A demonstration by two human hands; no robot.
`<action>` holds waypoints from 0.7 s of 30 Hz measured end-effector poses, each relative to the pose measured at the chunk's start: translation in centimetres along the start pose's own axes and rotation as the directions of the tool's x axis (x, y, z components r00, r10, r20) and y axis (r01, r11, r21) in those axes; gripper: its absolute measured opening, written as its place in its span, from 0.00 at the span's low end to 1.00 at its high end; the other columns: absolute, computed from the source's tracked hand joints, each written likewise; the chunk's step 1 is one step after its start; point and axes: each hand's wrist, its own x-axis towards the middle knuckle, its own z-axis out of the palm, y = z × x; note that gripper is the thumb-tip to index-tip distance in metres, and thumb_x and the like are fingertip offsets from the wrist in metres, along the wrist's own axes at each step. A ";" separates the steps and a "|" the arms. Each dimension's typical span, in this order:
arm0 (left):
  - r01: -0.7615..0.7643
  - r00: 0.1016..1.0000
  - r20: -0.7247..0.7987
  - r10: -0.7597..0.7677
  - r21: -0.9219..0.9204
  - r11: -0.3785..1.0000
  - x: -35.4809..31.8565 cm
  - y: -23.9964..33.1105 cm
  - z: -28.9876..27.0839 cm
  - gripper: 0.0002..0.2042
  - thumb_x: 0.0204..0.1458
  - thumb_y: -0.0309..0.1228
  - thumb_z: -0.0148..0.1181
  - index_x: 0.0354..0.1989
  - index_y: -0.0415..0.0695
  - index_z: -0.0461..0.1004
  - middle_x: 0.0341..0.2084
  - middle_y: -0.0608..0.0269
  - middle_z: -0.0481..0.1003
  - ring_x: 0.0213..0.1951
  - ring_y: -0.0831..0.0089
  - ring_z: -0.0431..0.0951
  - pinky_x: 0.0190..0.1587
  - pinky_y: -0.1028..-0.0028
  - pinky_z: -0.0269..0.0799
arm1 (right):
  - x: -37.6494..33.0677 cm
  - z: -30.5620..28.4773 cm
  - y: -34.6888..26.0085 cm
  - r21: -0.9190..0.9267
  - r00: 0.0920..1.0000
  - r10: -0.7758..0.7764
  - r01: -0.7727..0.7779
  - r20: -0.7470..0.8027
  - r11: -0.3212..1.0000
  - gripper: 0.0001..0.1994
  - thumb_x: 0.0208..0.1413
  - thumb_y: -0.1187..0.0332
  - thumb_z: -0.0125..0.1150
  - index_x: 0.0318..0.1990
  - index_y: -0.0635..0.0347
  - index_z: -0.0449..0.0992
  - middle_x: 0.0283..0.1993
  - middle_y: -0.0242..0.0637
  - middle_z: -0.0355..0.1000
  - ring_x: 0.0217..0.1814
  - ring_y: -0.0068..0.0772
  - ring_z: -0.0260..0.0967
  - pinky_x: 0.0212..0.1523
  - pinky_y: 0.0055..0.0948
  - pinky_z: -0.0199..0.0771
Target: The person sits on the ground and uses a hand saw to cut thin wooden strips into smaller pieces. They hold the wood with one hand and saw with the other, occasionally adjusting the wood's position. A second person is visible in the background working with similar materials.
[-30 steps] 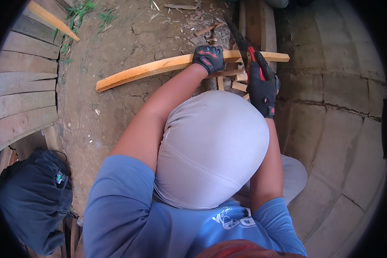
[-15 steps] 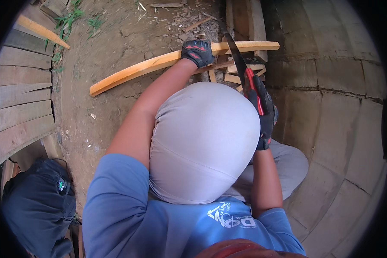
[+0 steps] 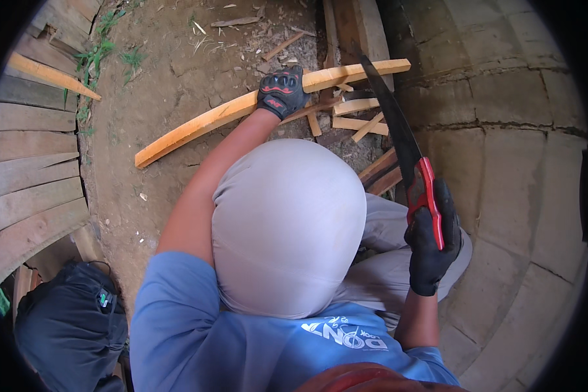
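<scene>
The left hand (image 3: 281,91) presses on a long wooden plank (image 3: 242,108) lying slantwise on the dirt ground (image 3: 170,72). The right hand (image 3: 431,245) grips a hand saw (image 3: 398,134), blade pointing up toward the plank's far end.

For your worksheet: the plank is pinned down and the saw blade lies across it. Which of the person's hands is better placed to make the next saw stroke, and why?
Probably the right hand: it grips the red handle of the saw, whose blade crosses the plank near its far end. The left hand presses on the plank, steadying it.

One head-worn fisheye view – looked steeply down from close above the person's raised knee (image 3: 287,222), edges bent toward the rim.
</scene>
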 end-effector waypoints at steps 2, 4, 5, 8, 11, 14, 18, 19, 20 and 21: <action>-0.124 0.979 -0.140 0.146 0.150 0.981 -0.7 -0.6 0.9 0.18 0.52 0.40 0.67 0.48 0.45 0.81 0.40 0.49 0.84 0.42 0.53 0.86 0.46 0.53 0.80 | 0.8 -0.1 -0.6 0.112 0.999 0.053 -0.052 -0.003 0.992 0.29 0.59 0.75 0.67 0.71 0.63 0.74 0.59 0.39 0.80 0.36 0.20 0.72 0.37 0.24 0.75; -0.123 0.962 -0.204 0.180 0.265 0.956 -1.1 -0.6 2.0 0.19 0.52 0.40 0.69 0.49 0.44 0.79 0.37 0.51 0.83 0.40 0.53 0.86 0.44 0.54 0.79 | 1.8 0.3 -0.5 0.125 1.000 0.017 -0.018 0.013 0.992 0.30 0.58 0.76 0.67 0.71 0.63 0.74 0.63 0.42 0.78 0.44 0.27 0.77 0.46 0.28 0.78; -0.106 0.969 -0.191 0.155 0.244 0.964 -1.0 -0.6 2.2 0.18 0.52 0.40 0.68 0.48 0.45 0.79 0.36 0.51 0.83 0.39 0.54 0.86 0.43 0.54 0.79 | 2.4 0.7 -0.3 0.085 0.999 -0.034 0.033 0.015 0.996 0.31 0.58 0.76 0.66 0.71 0.62 0.74 0.65 0.43 0.78 0.49 0.30 0.78 0.51 0.30 0.79; -0.057 0.996 -0.064 0.067 0.141 0.988 -0.4 -0.1 1.2 0.14 0.52 0.40 0.66 0.43 0.46 0.81 0.34 0.51 0.84 0.39 0.54 0.87 0.42 0.54 0.80 | 4.7 2.5 -0.5 0.018 0.992 -0.123 0.123 0.009 0.992 0.30 0.59 0.76 0.67 0.71 0.62 0.75 0.67 0.45 0.77 0.64 0.37 0.76 0.64 0.36 0.75; -0.003 0.996 0.088 0.000 0.045 0.999 0.3 -0.4 -0.4 0.18 0.53 0.42 0.63 0.47 0.45 0.80 0.41 0.48 0.84 0.45 0.50 0.86 0.46 0.51 0.82 | 7.6 4.9 -0.7 0.017 0.987 -0.161 0.160 0.031 0.987 0.27 0.61 0.74 0.68 0.69 0.61 0.76 0.67 0.45 0.78 0.68 0.38 0.75 0.67 0.37 0.74; 0.027 0.975 0.221 -0.027 0.005 1.000 1.4 -0.8 -1.7 0.21 0.52 0.45 0.61 0.50 0.46 0.81 0.45 0.47 0.84 0.48 0.48 0.85 0.49 0.51 0.81 | 10.7 8.3 0.1 0.025 0.965 -0.262 0.261 0.033 0.965 0.23 0.64 0.70 0.68 0.66 0.61 0.79 0.64 0.47 0.79 0.67 0.38 0.77 0.67 0.37 0.74; -0.017 0.907 0.414 0.070 -0.130 0.991 2.8 -0.2 -4.5 0.25 0.51 0.49 0.62 0.53 0.48 0.82 0.50 0.45 0.83 0.51 0.47 0.84 0.54 0.52 0.80 | 14.8 13.0 0.8 0.051 0.974 -0.225 0.224 0.026 0.973 0.20 0.66 0.66 0.67 0.64 0.61 0.81 0.61 0.48 0.82 0.64 0.39 0.79 0.65 0.37 0.76; -0.019 0.894 0.442 0.068 -0.115 0.993 3.0 -1.4 -4.3 0.25 0.50 0.49 0.62 0.53 0.48 0.83 0.50 0.45 0.83 0.51 0.47 0.84 0.54 0.53 0.79 | 15.7 14.6 0.7 0.083 0.972 -0.231 0.228 0.032 0.970 0.20 0.66 0.65 0.67 0.64 0.60 0.81 0.60 0.49 0.82 0.63 0.39 0.80 0.65 0.37 0.76; -0.029 0.881 0.467 0.076 -0.107 0.994 3.8 -2.2 -3.7 0.26 0.50 0.50 0.63 0.53 0.48 0.83 0.50 0.46 0.83 0.52 0.47 0.84 0.55 0.54 0.79 | 16.6 16.0 0.7 0.121 0.962 -0.273 0.269 0.019 0.956 0.20 0.66 0.64 0.67 0.63 0.60 0.81 0.59 0.49 0.83 0.62 0.40 0.81 0.64 0.37 0.77; -0.040 0.866 0.492 0.084 -0.100 0.994 4.2 -3.1 -3.1 0.26 0.49 0.51 0.63 0.53 0.48 0.83 0.50 0.46 0.83 0.52 0.47 0.84 0.56 0.55 0.78 | 17.4 17.1 0.8 0.158 0.950 -0.313 0.308 0.004 0.938 0.20 0.66 0.64 0.67 0.63 0.60 0.82 0.58 0.49 0.83 0.61 0.40 0.81 0.63 0.37 0.77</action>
